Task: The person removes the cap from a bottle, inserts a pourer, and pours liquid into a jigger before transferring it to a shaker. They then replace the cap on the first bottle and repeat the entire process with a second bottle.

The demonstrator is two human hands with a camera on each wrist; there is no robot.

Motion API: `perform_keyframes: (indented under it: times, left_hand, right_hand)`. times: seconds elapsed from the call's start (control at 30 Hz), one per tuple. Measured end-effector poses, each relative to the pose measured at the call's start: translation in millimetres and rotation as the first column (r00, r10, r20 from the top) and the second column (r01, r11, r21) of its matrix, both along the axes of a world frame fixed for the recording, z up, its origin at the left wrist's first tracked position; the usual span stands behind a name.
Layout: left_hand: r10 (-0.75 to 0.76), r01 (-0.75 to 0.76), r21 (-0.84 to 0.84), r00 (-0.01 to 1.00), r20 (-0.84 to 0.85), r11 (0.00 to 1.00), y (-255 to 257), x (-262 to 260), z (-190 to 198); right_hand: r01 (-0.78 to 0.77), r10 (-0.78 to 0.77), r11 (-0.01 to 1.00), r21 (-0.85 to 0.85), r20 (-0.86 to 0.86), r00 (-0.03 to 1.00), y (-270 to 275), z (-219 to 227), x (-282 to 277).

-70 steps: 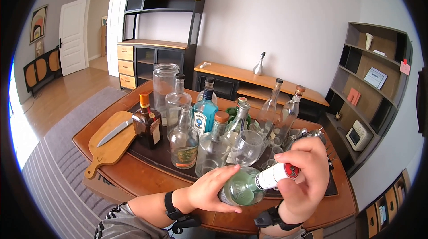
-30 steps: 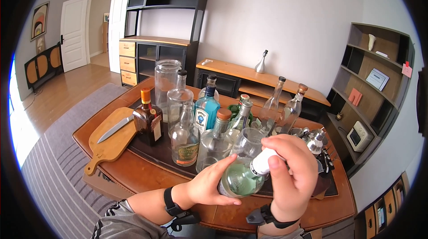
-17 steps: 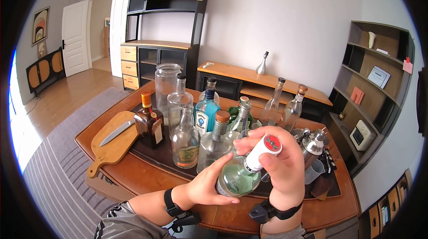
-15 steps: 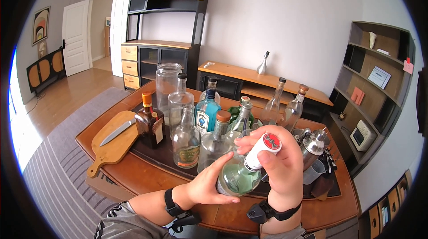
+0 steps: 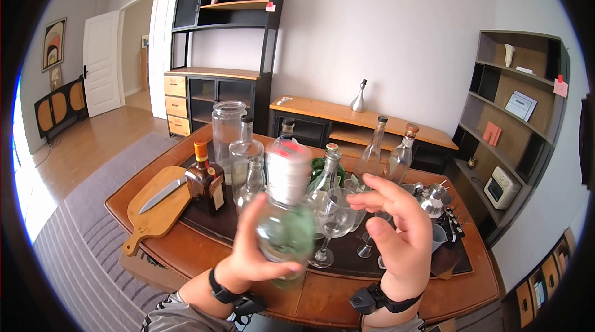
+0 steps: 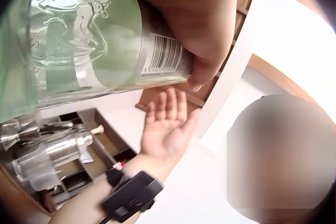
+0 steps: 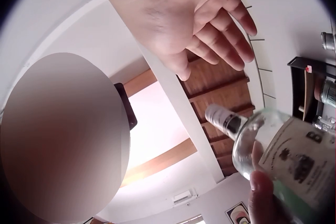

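Note:
My left hand grips a pale green glass liquor bottle round its body, above the front edge of the table. The bottle has a white cap and neck with a red top, blurred in the head view. A barcode label shows on the bottle in the left wrist view, and a printed front label in the right wrist view. My right hand stands apart from it on the right, fingers spread and holding nothing. Just beyond the right hand is a stemmed glass.
Several bottles stand on a dark mat, among them a brown bottle with an orange cap and a tall glass jar. A knife lies on a wooden cutting board at left. A metal shaker and bar tools are at right.
My right hand has let go of the bottle's neck and opened. The left hand has carried the bottle leftward and turned it more upright, away from the right hand.

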State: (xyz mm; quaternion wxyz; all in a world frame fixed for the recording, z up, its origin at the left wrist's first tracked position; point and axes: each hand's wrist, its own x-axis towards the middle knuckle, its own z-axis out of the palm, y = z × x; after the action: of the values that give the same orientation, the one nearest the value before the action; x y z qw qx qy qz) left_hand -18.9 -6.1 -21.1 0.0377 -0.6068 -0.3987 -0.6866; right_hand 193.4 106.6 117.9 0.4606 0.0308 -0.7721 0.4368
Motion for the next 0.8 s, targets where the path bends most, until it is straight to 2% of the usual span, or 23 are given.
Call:
perform_keyframes:
  times: [0.03, 0.07, 0.1, 0.13, 0.23, 0.3, 0.37, 0.43, 0.57, 0.8]
  left_hand:
    - [-0.03, 0.023, 0.056, 0.99, 0.136, 0.998, -6.6, -3.0, 9.4]
    - [-0.096, 0.043, 0.155, 0.931, 0.352, 0.987, -14.5, 5.1, 24.2]
    - [-0.093, 0.008, 0.191, 0.894, 0.439, 0.982, -23.6, 2.6, 33.9]
    - [-0.019, -0.093, 0.224, 0.892, 0.451, 0.97, -29.8, -4.0, 43.9]
    - [0.162, -0.314, 0.287, 0.878, 0.451, 0.905, -40.0, -35.8, 48.7]
    - [0.324, -0.458, 0.225, 0.832, 0.451, 0.86, -44.4, -51.1, 47.4]
    - [0.501, -0.606, 0.152, 0.753, 0.425, 0.781, -44.0, -61.6, 44.4]
    - [0.679, -0.748, 0.079, 0.636, 0.366, 0.659, -41.0, -70.8, 42.2]
    - [0.769, -0.807, 0.001, 0.562, 0.305, 0.59, -29.0, -87.6, 34.1]
    - [0.826, -0.826, -0.116, 0.523, 0.211, 0.552, -7.3, -93.5, 21.2]
  right_hand:
    - [0.013, -0.013, 1.0, 0.004, -0.029, 1.0, 2.4, 0.6, 3.4]
    - [0.035, -0.035, 0.999, -0.01, -0.061, 0.998, 4.9, -1.0, 6.6]
    - [0.047, -0.048, 0.999, -0.009, -0.088, 0.995, 6.2, -0.1, 10.5]
    - [0.059, -0.06, 0.998, -0.01, -0.114, 0.992, 6.1, 1.3, 14.8]
    - [0.108, -0.111, 0.994, -0.022, -0.202, 0.973, 7.1, 0.6, 19.8]
    - [0.128, -0.134, 0.991, -0.038, -0.244, 0.96, 7.5, -0.1, 20.3]
    - [0.166, -0.17, 0.985, -0.037, -0.241, 0.956, 6.7, 1.7, 19.6]
    - [0.199, -0.198, 0.98, -0.02, -0.239, 0.951, 7.4, 1.4, 19.0]
    - [0.242, -0.235, 0.97, 0.009, -0.208, 0.949, 4.2, 1.4, 17.0]
    - [0.267, -0.257, 0.963, 0.037, -0.169, 0.951, 3.1, 2.1, 24.5]
